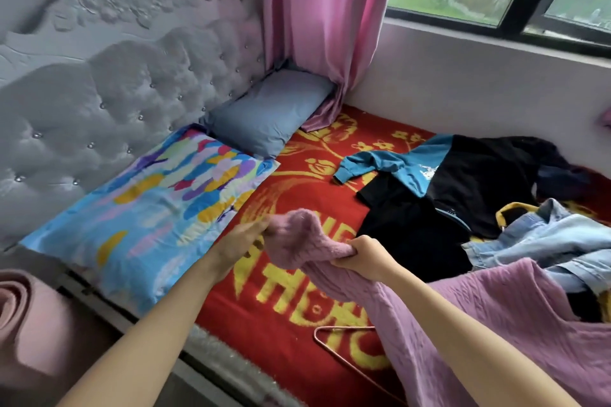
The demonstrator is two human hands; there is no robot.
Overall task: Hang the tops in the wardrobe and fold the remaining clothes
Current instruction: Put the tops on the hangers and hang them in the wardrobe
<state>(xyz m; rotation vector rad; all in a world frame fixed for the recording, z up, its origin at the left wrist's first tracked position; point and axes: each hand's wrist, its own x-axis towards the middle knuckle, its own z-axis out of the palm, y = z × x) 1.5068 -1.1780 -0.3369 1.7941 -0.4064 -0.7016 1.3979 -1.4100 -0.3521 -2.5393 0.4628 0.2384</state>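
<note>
A mauve knitted sweater (489, 324) lies over the bed's near right side, one sleeve lifted above the blanket. My right hand (360, 254) grips that sleeve near its middle. My left hand (244, 235) pinches the sleeve's fuzzy cuff (297, 228); it is blurred. A thin pink wire hanger (325, 339) lies on the blanket, partly under the sweater. Farther right lie a black and teal top (439, 182) and a light blue denim shirt (542, 241).
The bed carries a red blanket with yellow patterns (291, 317). A multicoloured pillow (158, 205) and a blue pillow (267, 112) lean by the grey tufted headboard (99, 92). A pink curtain (327, 26) hangs beside the window. A rolled pink mat (20, 311) sits lower left.
</note>
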